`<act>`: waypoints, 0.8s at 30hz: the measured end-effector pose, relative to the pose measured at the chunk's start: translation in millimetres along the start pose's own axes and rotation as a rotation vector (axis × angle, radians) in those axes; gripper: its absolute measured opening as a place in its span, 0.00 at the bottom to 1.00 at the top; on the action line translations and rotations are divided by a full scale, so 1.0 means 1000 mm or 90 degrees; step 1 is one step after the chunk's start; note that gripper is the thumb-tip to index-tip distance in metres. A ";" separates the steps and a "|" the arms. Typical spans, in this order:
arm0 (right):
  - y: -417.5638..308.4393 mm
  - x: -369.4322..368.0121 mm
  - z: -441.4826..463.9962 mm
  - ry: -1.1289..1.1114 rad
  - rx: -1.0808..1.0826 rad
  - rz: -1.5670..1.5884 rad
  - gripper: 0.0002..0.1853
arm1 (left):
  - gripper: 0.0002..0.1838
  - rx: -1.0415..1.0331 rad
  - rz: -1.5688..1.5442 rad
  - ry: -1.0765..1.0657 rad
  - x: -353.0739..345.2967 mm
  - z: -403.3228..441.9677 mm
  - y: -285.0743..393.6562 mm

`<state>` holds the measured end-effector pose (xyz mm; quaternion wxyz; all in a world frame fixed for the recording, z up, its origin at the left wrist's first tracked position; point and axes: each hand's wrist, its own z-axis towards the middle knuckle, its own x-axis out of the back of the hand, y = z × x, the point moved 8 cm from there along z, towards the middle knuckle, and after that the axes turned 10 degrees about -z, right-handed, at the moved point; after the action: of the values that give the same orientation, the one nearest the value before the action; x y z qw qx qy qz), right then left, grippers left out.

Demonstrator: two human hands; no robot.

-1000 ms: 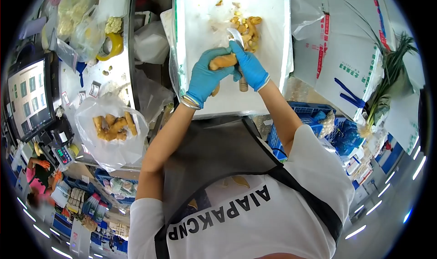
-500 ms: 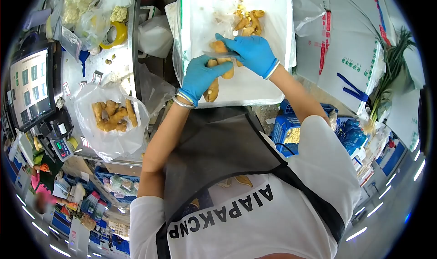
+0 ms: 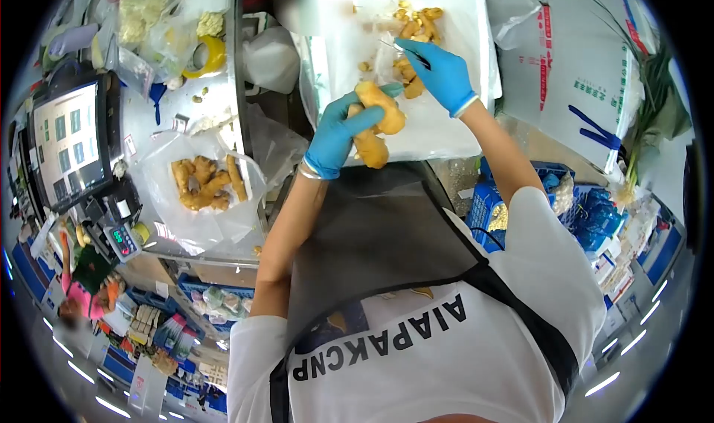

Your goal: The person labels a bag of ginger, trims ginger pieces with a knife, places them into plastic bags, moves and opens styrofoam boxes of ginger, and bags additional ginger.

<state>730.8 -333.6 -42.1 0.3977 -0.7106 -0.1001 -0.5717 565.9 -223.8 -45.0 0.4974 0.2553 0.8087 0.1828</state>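
Observation:
My left hand point(image 3: 332, 139), in a blue glove, is wrapped round a knobbly piece of ginger point(image 3: 384, 116) over the near part of a white tray point(image 3: 457, 139). My right hand point(image 3: 445, 75), gloved too, grips a small knife point(image 3: 390, 44); its thin blade shows almost edge-on, apart from the held ginger. Below and beyond the right hand, more ginger pieces point(image 3: 422, 26) and small scraps lie on the tray's plastic lining.
To the left, a plastic bag point(image 3: 165, 226) with ginger point(image 3: 201, 185) rests on a metal counter, near yellow tape point(image 3: 212, 56) and a screen point(image 3: 71, 144). Blue crates point(image 3: 487, 207) stand at the right. Another person point(image 3: 78, 296) is at far left.
The knife has come off the ginger as my right hand moved up and right. My left hand has turned the ginger and shifted right. The whole view has swung slightly.

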 end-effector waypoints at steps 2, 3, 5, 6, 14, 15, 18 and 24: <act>-0.012 0.004 -0.008 -0.011 -0.014 0.067 0.14 | 0.25 0.070 -0.282 0.000 0.000 -0.006 -0.016; -0.008 -0.001 -0.007 -0.019 -0.060 0.174 0.14 | 0.30 0.065 -0.383 -0.026 -0.003 -0.008 -0.014; -0.008 -0.006 -0.007 -0.063 -0.102 0.216 0.14 | 0.31 0.027 -0.514 -0.041 0.001 -0.009 -0.012; -0.012 -0.008 -0.007 -0.087 -0.120 0.233 0.14 | 0.31 0.005 -0.580 -0.053 0.001 -0.010 -0.008; -0.159 -0.006 -0.016 -0.001 0.321 -0.064 0.38 | 0.34 -0.026 -0.513 0.078 0.032 -0.052 0.001; -0.158 -0.015 -0.010 0.053 0.314 -0.011 0.34 | 0.33 -0.037 -0.575 0.067 0.036 -0.055 -0.003; -0.139 -0.059 0.022 -0.170 -0.098 0.377 0.15 | 0.33 -0.102 -0.578 0.052 0.036 -0.090 0.021; -0.240 -0.072 0.034 -0.202 0.134 0.397 0.34 | 0.30 -0.448 -0.581 0.129 0.131 -0.195 0.081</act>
<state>588.9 -128.5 0.7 0.6033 -0.7420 0.0024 -0.2923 360.8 -88.8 -8.3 0.5012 -0.3179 0.7708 0.2315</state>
